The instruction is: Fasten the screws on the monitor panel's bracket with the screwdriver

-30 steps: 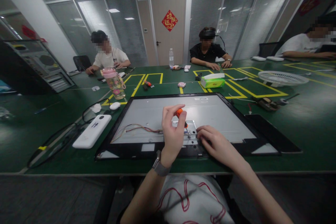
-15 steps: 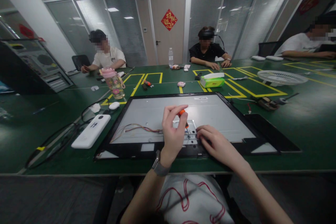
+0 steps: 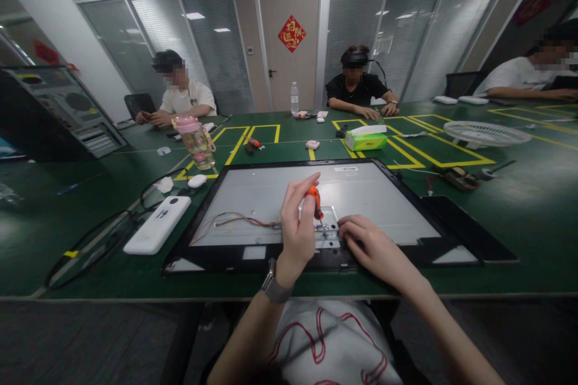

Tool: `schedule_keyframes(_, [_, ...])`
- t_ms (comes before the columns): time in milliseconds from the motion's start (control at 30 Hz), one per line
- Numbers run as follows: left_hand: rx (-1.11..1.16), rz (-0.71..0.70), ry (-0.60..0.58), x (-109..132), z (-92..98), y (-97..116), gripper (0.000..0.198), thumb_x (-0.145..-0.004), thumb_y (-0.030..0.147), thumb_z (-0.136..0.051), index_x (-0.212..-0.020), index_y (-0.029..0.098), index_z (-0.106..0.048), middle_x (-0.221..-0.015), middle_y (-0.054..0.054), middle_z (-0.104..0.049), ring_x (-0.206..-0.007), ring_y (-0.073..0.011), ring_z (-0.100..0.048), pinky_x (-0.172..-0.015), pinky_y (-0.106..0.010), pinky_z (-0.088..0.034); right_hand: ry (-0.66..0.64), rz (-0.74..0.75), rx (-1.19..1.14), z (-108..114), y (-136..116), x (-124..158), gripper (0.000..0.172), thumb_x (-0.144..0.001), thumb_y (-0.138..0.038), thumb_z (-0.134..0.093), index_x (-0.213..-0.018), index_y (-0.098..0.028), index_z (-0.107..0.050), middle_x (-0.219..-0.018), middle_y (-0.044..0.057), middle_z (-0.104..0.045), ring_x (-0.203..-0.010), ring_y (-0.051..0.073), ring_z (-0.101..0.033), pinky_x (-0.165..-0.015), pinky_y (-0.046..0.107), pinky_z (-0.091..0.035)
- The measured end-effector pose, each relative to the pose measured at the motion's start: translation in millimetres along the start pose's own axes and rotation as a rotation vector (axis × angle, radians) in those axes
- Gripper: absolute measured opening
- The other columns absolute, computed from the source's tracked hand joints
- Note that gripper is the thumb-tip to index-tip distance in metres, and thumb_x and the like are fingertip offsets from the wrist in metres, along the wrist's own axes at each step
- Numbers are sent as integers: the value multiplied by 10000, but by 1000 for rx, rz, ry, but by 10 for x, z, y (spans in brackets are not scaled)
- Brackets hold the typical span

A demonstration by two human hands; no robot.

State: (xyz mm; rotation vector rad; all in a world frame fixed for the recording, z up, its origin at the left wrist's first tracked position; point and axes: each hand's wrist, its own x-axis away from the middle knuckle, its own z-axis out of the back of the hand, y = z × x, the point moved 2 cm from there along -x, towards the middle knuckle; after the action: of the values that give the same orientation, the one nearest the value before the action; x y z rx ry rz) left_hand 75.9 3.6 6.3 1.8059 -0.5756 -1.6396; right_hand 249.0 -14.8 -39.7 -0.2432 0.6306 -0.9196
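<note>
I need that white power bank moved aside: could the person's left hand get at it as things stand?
Probably not right away: the left hand is closed around the orange screwdriver. The white power bank lies uncovered on that side, beside the panel.

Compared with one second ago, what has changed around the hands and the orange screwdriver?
The left hand shifted its grip on the orange screwdriver: the fingers lifted off the top, so more of the handle shows, and its tip stays at the small bracket. The right hand stayed resting on the monitor panel. The white device and the pink-lidded bottle did not move.
</note>
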Motion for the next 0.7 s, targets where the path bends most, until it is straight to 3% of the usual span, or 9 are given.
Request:
schedule_keyframes(100, [9,45,-11,4,-7,-10,319,-1004,268,-449,-1259,242,-638,-1034,-62,-660,-923,-163,-618,-829,-290,-492,-4,0,-3,3,-6,-3,234,-871,-34,-429,-895,-220,-568,-998,83,-635,-942,252,-600,-849,423,-509])
schedule_keyframes(300, [-119,-18,115,-22,4,5,181,-912,285,-631,-1060,217,-710,-921,-34,-595,-812,-146,-562,-785,-269,-475,12,11,-8,1,-4,-6,240,-863,-32,-440,-889,-221,-586,-987,80,-641,-931,247,-604,-844,418,-517])
schedule_keyframes(533, [-80,5,57,-12,26,-9,312,-998,238,-427,-1187,232,-675,-1005,-55,-626,-922,-167,-592,-822,-282,-478,-8,1,0,-1,-3,-2,234,-881,-34,-429,-885,-224,-565,-991,81,-631,-941,251,-602,-848,423,-512])
schedule_keyframes(633, [-38,46,48,-8,7,-24,299,-1001,261,-442,-1209,214,-652,-1055,-73,-661,-978,-182,-623,-859,-302,-484,-5,1,2,0,-3,-1,229,-879,-39,-429,-886,-223,-565,-991,79,-631,-943,250,-602,-848,420,-510])
schedule_keyframes(700, [-49,40,60,-10,-2,-21,253,-977,271,-513,-1164,212,-673,-1000,-62,-649,-914,-168,-624,-823,-286,-489,-3,-1,0,-1,-2,0,228,-877,-40,-430,-884,-223,-565,-991,79,-631,-947,250,-601,-852,420,-507])
